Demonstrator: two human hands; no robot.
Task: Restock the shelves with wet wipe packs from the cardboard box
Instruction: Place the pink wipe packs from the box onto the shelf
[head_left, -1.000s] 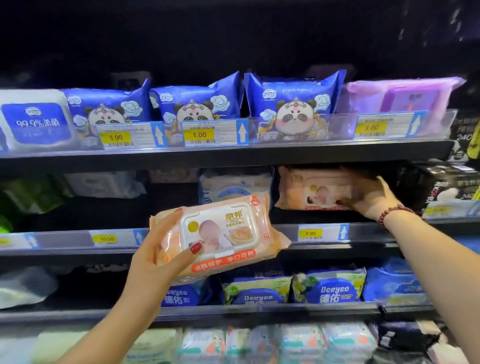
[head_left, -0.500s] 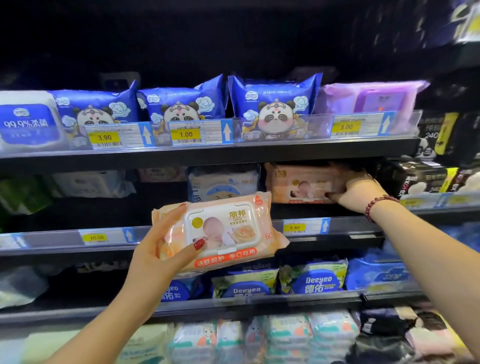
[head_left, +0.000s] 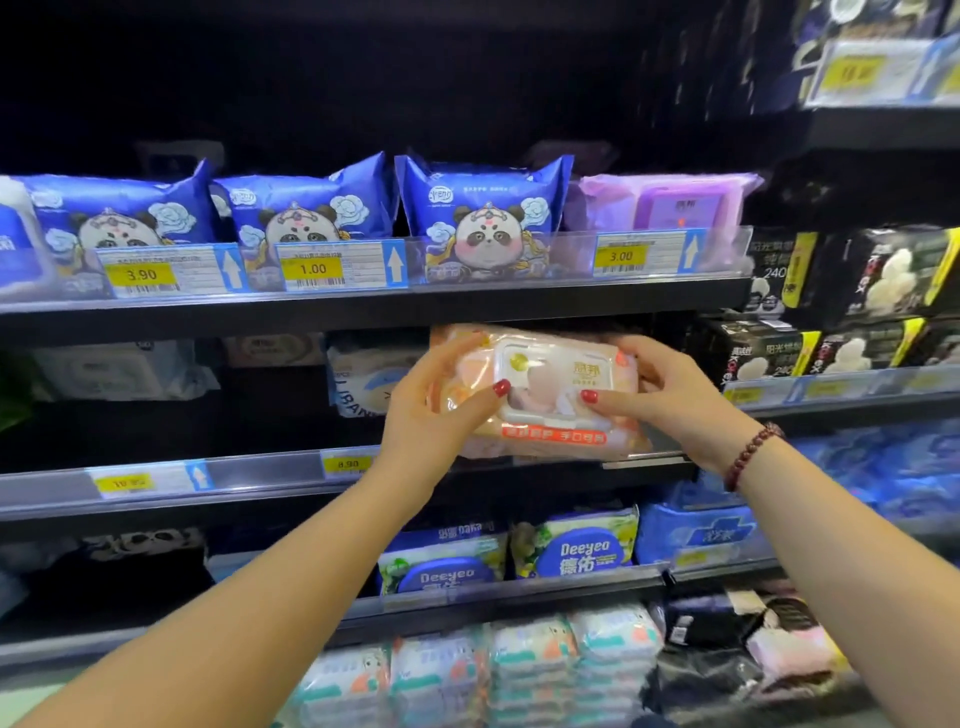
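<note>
**Two hands hold a wipe pack at the middle shelf**

Both arms reach forward. The left hand (head_left: 431, 410) and right hand (head_left: 675, 400) grip the ends of a peach baby wet wipe pack (head_left: 545, 395), thumbs pressed on its front, fingers hidden behind. The pack sits at the middle shelf (head_left: 260, 480) opening, its far edge obscured.

Both gripping — left hand (head_left: 434, 415), right hand (head_left: 675, 400).
</note>
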